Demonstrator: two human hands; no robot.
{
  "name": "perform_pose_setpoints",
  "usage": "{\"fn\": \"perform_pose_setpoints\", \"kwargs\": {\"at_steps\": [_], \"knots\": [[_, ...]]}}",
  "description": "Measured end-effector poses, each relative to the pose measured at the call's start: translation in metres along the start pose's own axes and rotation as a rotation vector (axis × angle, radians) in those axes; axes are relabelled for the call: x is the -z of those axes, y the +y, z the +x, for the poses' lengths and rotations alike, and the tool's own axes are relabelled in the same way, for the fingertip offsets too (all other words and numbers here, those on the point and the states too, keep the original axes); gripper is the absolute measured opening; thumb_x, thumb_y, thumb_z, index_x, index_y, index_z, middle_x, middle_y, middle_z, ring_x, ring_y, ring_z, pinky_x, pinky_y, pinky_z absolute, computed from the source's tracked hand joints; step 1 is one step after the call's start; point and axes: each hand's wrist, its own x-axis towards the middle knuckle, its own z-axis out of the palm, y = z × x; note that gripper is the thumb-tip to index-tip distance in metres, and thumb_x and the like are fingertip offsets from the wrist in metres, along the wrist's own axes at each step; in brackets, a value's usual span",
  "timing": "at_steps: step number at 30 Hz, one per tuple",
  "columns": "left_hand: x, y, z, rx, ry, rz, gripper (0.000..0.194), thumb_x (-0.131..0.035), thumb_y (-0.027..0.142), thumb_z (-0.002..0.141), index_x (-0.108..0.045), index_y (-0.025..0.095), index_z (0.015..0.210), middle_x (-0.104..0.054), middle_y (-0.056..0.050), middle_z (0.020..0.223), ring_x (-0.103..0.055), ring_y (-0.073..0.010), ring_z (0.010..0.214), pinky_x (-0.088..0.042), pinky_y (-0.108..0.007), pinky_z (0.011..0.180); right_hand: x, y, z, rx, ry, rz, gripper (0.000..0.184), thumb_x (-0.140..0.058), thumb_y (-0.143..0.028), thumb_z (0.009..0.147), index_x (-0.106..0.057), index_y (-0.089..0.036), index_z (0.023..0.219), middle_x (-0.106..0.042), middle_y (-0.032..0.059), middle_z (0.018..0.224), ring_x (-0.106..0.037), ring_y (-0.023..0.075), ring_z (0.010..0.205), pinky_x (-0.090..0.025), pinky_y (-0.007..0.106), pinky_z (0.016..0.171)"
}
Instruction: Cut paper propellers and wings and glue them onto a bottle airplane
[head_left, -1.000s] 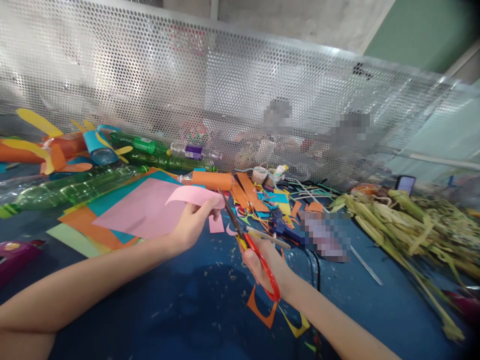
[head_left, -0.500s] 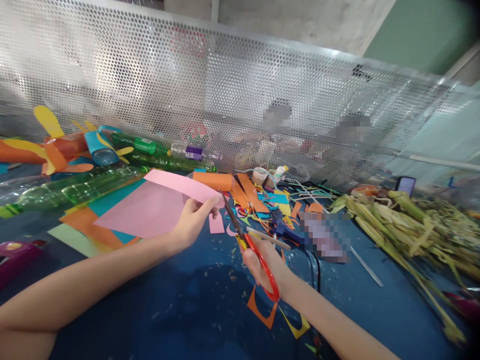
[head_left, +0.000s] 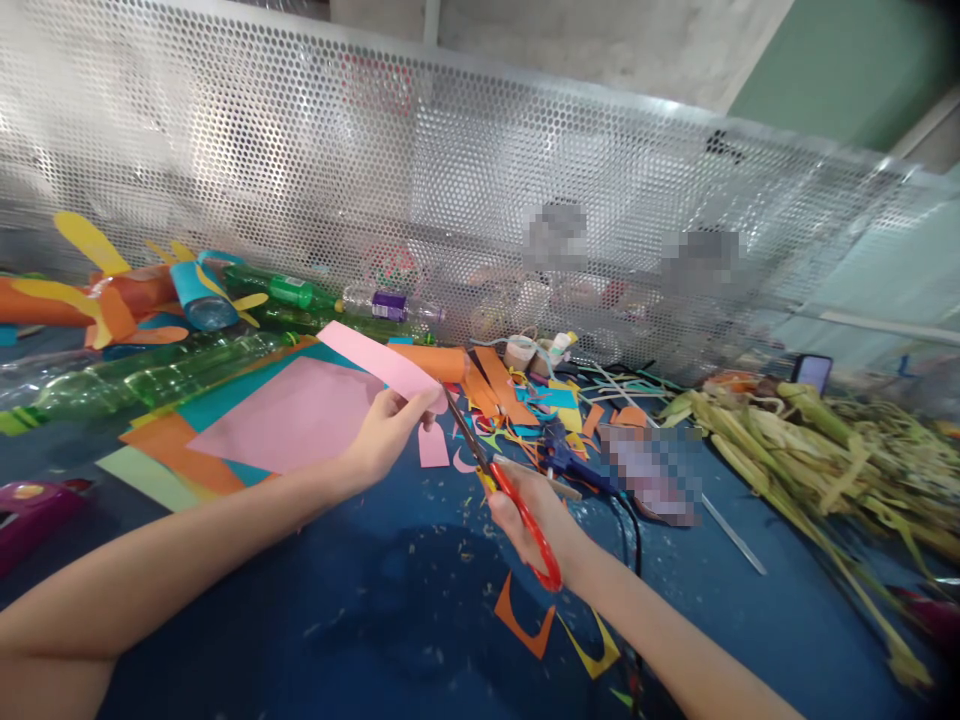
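My left hand (head_left: 390,430) pinches the near end of a pink paper strip (head_left: 375,360), which slants up and to the left above the table. My right hand (head_left: 536,520) is closed on red-handled scissors (head_left: 499,480); their blades point up-left and their tips meet the strip beside my left fingers. Below the strip a larger pink sheet (head_left: 292,415) lies on teal and orange sheets. A small pink offcut (head_left: 433,447) rests on the blue table (head_left: 390,620) just under my left hand.
Green plastic bottles (head_left: 150,375) and paper-wrapped bottles (head_left: 112,290) lie at the left. Coloured paper scraps (head_left: 525,395) and a glue gun (head_left: 570,455) sit in the middle, dried leaves (head_left: 810,450) at the right. A perforated metal screen (head_left: 450,180) runs along the back, people behind it.
The pink strip has swung from curling to the left to standing straighter, slanting up-left. The scissors and my right hand have shifted slightly upward.
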Motion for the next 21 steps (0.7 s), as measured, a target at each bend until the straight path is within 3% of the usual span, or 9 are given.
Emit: {"fn": "perform_pose_setpoints", "kwargs": {"at_steps": [15, 21], "knots": [[0.0000, 0.0042, 0.0010, -0.012, -0.008, 0.064, 0.025, -0.054, 0.036, 0.081, -0.052, 0.015, 0.066, -0.049, 0.001, 0.062, -0.045, -0.0097, 0.056, -0.037, -0.023, 0.056, -0.0008, 0.0006, 0.0013, -0.016, 0.015, -0.030, 0.043, -0.035, -0.057, 0.085, -0.036, -0.019, 0.064, -0.038, -0.0024, 0.056, -0.037, 0.0114, 0.052, -0.030, 0.024, 0.045], [-0.0011, 0.0053, 0.0021, -0.007, -0.018, 0.104, 0.024, -0.055, 0.036, 0.079, -0.054, 0.015, 0.068, -0.051, 0.001, 0.063, -0.044, -0.0099, 0.056, -0.037, -0.023, 0.055, -0.0015, 0.0013, -0.0055, -0.220, -0.110, 0.071, 0.036, -0.035, -0.049, 0.088, -0.043, -0.018, 0.070, -0.046, -0.0028, 0.057, -0.046, 0.0095, 0.042, -0.036, 0.021, 0.039]]}}
